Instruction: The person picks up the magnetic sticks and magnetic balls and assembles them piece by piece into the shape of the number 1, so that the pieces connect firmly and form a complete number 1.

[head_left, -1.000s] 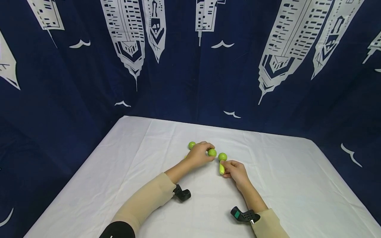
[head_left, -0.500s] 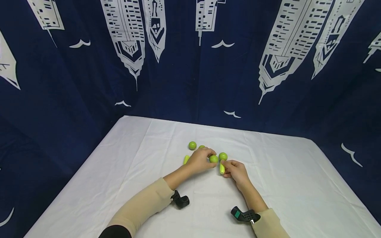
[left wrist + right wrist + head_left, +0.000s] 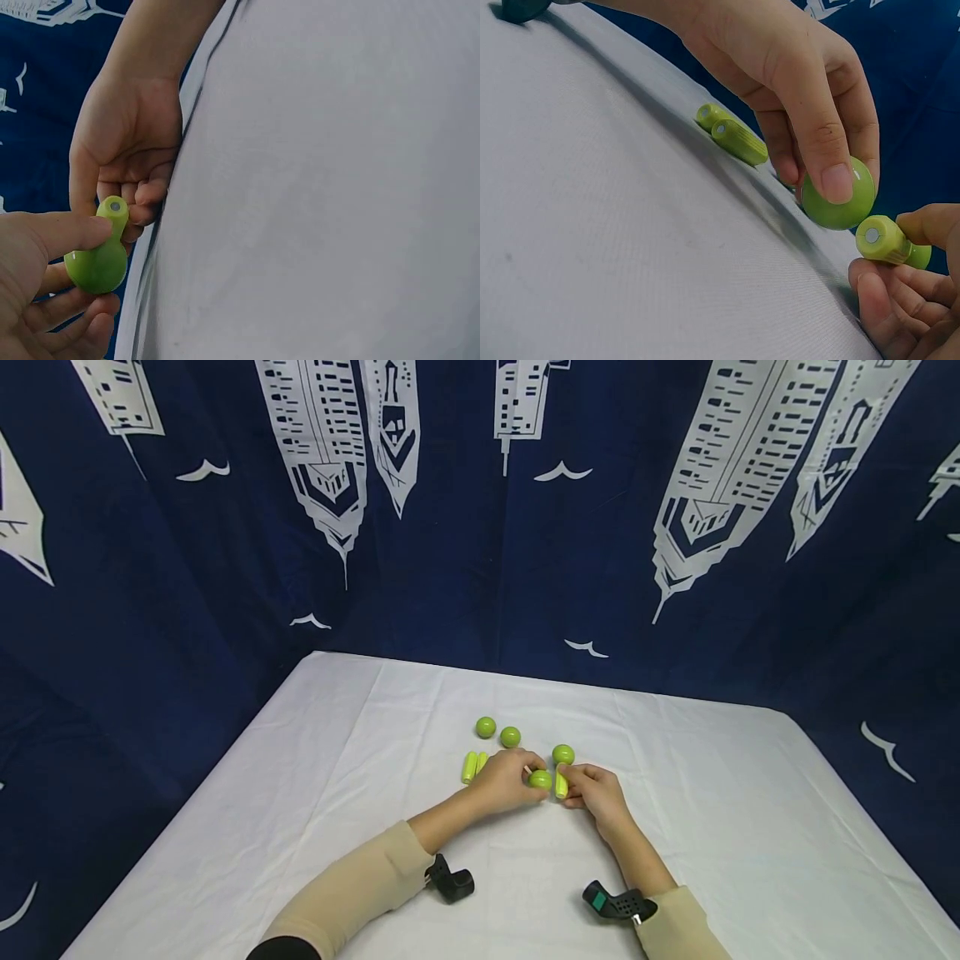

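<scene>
My left hand (image 3: 501, 785) grips a glossy green ball (image 3: 540, 780) with thumb and fingers. My right hand (image 3: 597, 793) pinches a short yellow-green rod (image 3: 561, 783); a round grey disc shows in its end in the right wrist view. The held ball (image 3: 840, 196) is close beside the rod (image 3: 881, 238) there; whether they touch I cannot tell. Another green ball (image 3: 562, 754) is at the rod's far end, seemingly against it. In the left wrist view the rod's disc end (image 3: 114, 208) shows just above the held ball (image 3: 99, 268).
Two more green balls (image 3: 486, 727) lie behind my left hand on the white cloth (image 3: 375, 752). Two yellow-green rods (image 3: 469, 767) lie side by side to its left. A dark blue printed curtain (image 3: 450, 568) hangs behind the table.
My left hand has drawn the ball toward me, down beside the rod, uncovering a second ball and the two rods behind it. My right hand has stayed nearly still.
</scene>
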Demonstrator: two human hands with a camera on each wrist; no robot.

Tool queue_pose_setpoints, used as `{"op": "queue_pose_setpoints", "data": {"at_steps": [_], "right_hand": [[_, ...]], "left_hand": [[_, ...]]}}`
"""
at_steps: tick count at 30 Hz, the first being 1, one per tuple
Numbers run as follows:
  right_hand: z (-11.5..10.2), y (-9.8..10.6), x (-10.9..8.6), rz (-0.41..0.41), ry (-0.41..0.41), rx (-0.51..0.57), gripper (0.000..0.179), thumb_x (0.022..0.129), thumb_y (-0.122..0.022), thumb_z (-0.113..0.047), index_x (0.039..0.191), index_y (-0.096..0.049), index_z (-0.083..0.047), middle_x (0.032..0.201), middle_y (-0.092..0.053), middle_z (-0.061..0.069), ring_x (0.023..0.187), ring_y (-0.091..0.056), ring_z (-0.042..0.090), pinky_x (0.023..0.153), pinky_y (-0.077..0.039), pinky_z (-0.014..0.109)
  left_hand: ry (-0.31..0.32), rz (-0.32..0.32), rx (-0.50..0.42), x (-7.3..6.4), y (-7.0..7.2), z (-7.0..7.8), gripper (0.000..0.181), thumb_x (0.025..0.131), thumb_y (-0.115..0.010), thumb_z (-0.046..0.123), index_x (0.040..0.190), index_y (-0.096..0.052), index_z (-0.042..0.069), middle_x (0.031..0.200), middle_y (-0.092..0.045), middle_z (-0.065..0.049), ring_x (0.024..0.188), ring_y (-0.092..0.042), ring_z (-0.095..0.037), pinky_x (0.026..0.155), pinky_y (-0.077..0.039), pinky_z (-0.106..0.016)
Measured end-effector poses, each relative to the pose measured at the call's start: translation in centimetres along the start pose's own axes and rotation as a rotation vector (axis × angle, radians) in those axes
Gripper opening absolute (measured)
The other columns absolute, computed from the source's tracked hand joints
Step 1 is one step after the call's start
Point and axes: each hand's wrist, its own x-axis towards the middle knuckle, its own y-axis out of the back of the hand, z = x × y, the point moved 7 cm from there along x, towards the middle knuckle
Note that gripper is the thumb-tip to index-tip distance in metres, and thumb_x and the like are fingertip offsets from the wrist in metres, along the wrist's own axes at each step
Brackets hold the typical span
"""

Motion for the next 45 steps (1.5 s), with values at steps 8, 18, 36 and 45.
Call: {"op": "queue_pose_setpoints", "data": {"at_steps": [8,18,36,45], "right_hand": [[0.0,-0.1,0.0,0.0,-0.004,0.018,0.029,0.094,-0.064,-0.017,0.101,-0.063,0.011,0.066,-0.057,0.001,0.056,-0.055,0.006,0.052,-0.051,0.017],[0.2,-0.1,0.2,0.003,-0.01,0.018,0.025,0.094,-0.063,-0.016,0.096,-0.064,0.01,0.065,-0.057,0.001,0.056,-0.056,0.007,0.053,-0.051,0.018],[0.1,0.1,0.2,-0.006,-0.031,0.049,0.029,0.095,-0.063,-0.016,0.103,-0.062,0.012,0.065,-0.058,0.001,0.056,-0.056,0.006,0.053,-0.051,0.018],[0.0,0.1,0.0,-0.003,-0.02,0.029,0.028,0.094,-0.064,-0.017,0.102,-0.063,0.011,0.065,-0.059,0.001,0.057,-0.057,0.008,0.053,-0.051,0.018]], "left_hand": [[0.041,-0.018,-0.082,-0.7,-0.8,-0.3,0.034,0.076,-0.084,0.021,0.105,-0.071,0.009,0.093,-0.067,0.005,0.068,-0.054,0.001,0.062,-0.045,-0.017],[0.076,-0.024,-0.197,-1.5,-1.6,-0.3,0.031,0.075,-0.085,0.019,0.101,-0.072,0.008,0.082,-0.064,0.008,0.069,-0.054,-0.001,0.064,-0.046,-0.018],[0.164,0.116,-0.319,-2.1,-2.7,0.3,0.03,0.067,-0.09,0.018,0.084,-0.068,0.007,0.072,-0.065,0.006,0.065,-0.056,0.001,0.061,-0.047,-0.017],[0.196,0.117,-0.322,-2.1,-2.9,0.5,0.03,0.068,-0.09,0.022,0.082,-0.067,0.008,0.068,-0.062,0.009,0.061,-0.055,0.001,0.057,-0.046,-0.017]]}}
